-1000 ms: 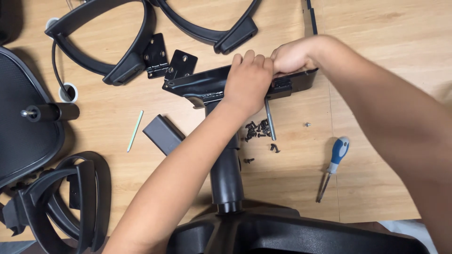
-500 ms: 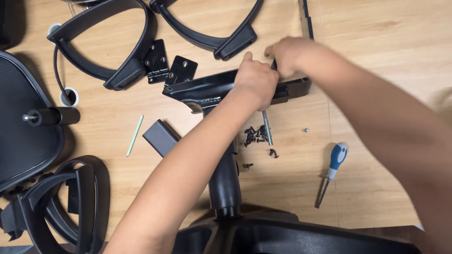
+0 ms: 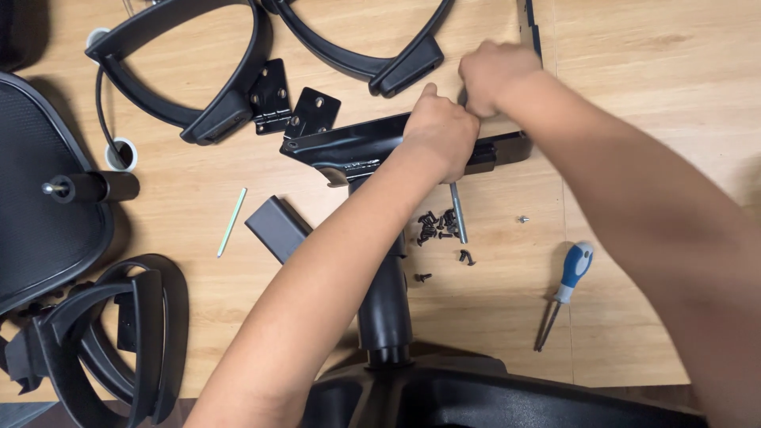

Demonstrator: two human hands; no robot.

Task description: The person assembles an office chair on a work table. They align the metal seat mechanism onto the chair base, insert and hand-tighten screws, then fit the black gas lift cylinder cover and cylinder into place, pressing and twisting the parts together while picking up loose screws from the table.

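Note:
My left hand (image 3: 440,131) is clamped over the middle of a black metal seat plate (image 3: 341,149). The plate sits on top of a black gas-lift column (image 3: 384,305), which rises from the chair base (image 3: 483,396). My right hand (image 3: 495,75) is a closed fist just beyond the plate's far edge, touching my left thumb. Whatever it may hold is hidden. Below the plate, a pile of small black screws (image 3: 434,226) and a thin metal rod (image 3: 457,214) lie on the wooden floor.
A blue-and-white screwdriver (image 3: 564,281) lies to the right. Two black armrest loops (image 3: 186,71) (image 3: 372,47) and two hinge brackets (image 3: 271,97) are at the top. A mesh seat (image 3: 36,198), another armrest (image 3: 103,341), a small black box (image 3: 277,226) and a green stick (image 3: 231,222) lie left.
My right hand has lifted off the plate's right end and moved up and away as a fist. My left hand has stayed on the plate.

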